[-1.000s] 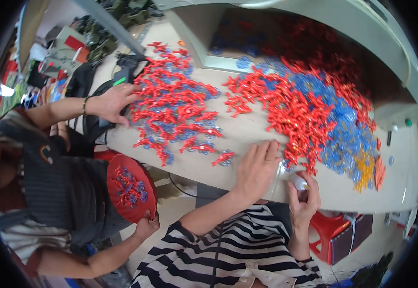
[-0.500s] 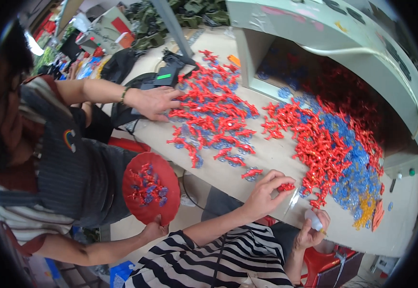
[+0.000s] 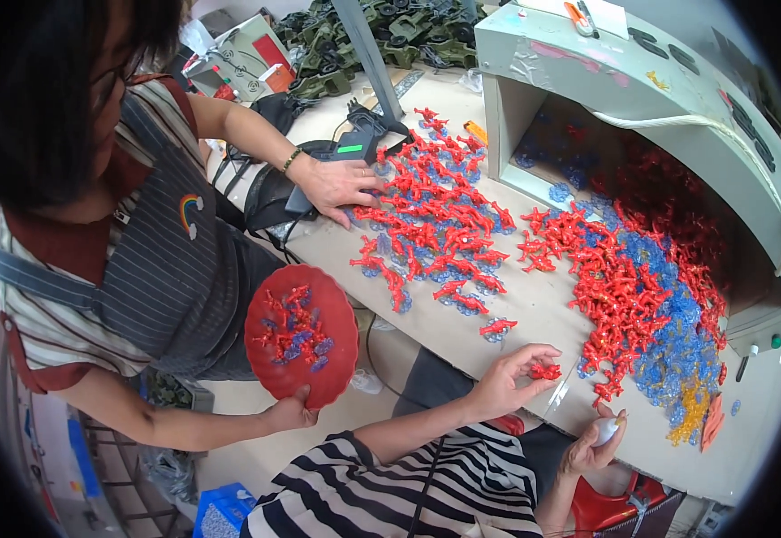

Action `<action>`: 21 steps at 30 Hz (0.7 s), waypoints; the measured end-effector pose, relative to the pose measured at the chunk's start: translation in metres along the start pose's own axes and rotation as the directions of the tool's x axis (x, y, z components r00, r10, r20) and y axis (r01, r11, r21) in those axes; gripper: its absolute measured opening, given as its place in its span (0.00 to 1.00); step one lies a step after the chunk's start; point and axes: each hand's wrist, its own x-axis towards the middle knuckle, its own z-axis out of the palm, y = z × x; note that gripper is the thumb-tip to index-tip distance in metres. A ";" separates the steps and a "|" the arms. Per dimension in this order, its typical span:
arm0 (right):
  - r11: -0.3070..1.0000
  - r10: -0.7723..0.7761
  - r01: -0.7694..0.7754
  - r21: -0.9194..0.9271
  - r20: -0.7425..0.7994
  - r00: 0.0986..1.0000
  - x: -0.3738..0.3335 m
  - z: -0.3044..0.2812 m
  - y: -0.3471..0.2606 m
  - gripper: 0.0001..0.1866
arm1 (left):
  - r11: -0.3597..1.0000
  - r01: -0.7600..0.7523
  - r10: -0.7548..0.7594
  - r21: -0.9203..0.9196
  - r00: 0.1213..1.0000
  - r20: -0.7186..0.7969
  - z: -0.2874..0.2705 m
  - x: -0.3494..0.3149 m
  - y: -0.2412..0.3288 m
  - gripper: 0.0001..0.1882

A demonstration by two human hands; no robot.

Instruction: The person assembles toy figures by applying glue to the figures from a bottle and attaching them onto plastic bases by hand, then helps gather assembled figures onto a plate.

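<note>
- Left hand [image 3: 503, 386] pinches a red toy figure [image 3: 546, 370], right of centre in the frame's lower half.
- Right hand [image 3: 586, 451], lower right, grips a white bottle [image 3: 605, 431] — below and right of the figure, long axis unclear.
- The figure looks glossy and knobbly; the bottle, smooth.

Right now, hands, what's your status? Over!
Left hand: pinching red figure. Right hand: gripping small white bottle. Red pile just beyond right hand; co-worker's red plate off left, clear of both.
</note>
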 end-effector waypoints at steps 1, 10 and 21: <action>0.997 0.068 -0.069 -0.017 -0.007 0.998 -0.004 -0.004 0.004 0.25 | 1.000 -0.011 0.011 -0.015 1.000 -0.006 -0.001 -0.001 -0.001 0.15; 0.975 0.217 -0.220 -0.013 -0.102 0.971 -0.007 -0.008 0.006 0.23 | 0.984 -0.117 0.101 0.136 0.988 0.120 0.000 -0.002 0.003 0.12; 0.971 0.239 -0.239 -0.025 0.011 0.971 0.028 0.000 -0.049 0.20 | 0.793 0.364 -0.288 -0.488 0.931 0.226 0.004 -0.013 0.010 0.14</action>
